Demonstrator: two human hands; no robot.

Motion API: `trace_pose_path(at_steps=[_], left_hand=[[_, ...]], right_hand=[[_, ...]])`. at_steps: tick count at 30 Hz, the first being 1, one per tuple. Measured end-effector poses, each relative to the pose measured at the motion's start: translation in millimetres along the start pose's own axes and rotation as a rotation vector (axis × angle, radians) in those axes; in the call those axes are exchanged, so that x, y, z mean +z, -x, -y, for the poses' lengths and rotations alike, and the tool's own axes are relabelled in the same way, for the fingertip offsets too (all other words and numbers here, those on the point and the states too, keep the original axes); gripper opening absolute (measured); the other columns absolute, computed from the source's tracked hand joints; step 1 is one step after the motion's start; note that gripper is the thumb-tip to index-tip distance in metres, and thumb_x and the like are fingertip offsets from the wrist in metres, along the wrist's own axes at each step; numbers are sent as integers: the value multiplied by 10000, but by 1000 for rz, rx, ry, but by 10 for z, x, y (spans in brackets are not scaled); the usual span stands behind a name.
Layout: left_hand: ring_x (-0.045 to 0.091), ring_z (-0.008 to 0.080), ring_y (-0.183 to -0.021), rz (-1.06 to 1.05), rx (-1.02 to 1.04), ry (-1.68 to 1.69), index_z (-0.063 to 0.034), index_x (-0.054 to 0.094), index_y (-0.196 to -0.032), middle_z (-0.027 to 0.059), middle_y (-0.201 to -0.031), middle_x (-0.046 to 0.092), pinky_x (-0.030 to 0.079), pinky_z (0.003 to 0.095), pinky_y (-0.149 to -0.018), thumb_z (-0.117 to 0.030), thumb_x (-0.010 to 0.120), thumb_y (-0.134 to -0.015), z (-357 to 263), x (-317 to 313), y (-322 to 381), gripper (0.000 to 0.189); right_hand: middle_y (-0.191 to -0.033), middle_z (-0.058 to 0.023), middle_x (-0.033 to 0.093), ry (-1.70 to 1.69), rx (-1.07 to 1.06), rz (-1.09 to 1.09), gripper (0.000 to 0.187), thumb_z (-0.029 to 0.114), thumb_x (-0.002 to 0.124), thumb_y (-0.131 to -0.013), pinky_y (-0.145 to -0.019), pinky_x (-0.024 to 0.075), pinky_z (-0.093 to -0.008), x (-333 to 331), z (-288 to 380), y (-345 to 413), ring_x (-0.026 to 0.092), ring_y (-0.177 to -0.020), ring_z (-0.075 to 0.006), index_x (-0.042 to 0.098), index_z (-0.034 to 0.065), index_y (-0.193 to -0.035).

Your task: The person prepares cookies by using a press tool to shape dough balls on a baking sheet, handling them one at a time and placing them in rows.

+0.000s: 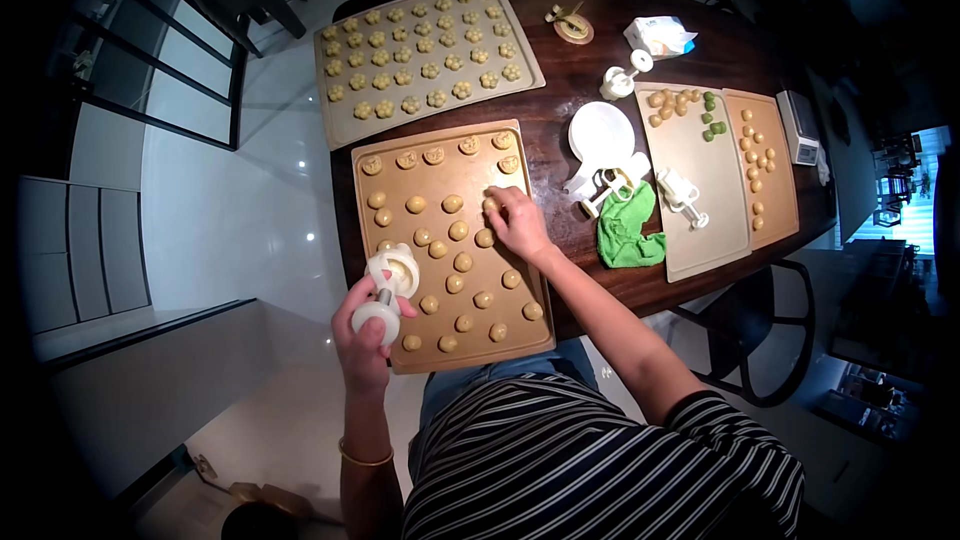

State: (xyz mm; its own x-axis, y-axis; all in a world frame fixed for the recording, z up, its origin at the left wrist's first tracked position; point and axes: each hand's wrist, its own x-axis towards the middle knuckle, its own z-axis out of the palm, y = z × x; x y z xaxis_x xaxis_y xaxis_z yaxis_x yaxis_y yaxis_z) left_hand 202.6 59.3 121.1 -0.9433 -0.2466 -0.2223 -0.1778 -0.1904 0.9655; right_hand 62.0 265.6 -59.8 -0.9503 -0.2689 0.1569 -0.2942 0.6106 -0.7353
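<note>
My left hand is closed around a white plastic plunger mold at the left side of the near baking tray. The fingers of my right hand touch a dough ball near that tray's right edge; whether they grip it I cannot tell. Several more round dough balls lie spread over the tray. Along its far edge sit several pressed pastries with a stamped pattern, and one more lies just below that row at the right.
A second tray holds flower-shaped pastries. To the right are a white bowl, a green cloth, more plunger molds, two trays with dough balls, a kitchen scale and a tissue pack. A chair stands at the near right.
</note>
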Motion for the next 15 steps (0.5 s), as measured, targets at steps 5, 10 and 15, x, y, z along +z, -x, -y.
trace_pose_path(at_steps=[5,10,15], left_hand=[[356,36,-403,-7,-3,-16,113,460,-1156,138,-686,593,282,161,-411,-554,546,-751,22,27,8,785],[328,72,-405,85,-48,221,88,379,-1230,185,-805,566,293,188,-431,-604,519,-763,56,-48,58,847],[303,96,-386,167,-186,850,73,325,-1274,213,-813,562,268,199,-423,-647,467,-757,-42,40,28,897]], right_hand=[[-825,-127,589,123,-27,58,146,152,625,-765,-677,489,-385,9,28,2,584,-781,-314,627,66,-882],[-825,-122,636,-1067,762,62,178,132,566,-876,-560,520,-301,-186,22,-14,639,-678,-192,598,-1,-989],[-952,-166,621,-1838,860,399,312,198,413,-956,-675,553,-286,-611,627,122,651,-766,-210,484,-28,-1159]])
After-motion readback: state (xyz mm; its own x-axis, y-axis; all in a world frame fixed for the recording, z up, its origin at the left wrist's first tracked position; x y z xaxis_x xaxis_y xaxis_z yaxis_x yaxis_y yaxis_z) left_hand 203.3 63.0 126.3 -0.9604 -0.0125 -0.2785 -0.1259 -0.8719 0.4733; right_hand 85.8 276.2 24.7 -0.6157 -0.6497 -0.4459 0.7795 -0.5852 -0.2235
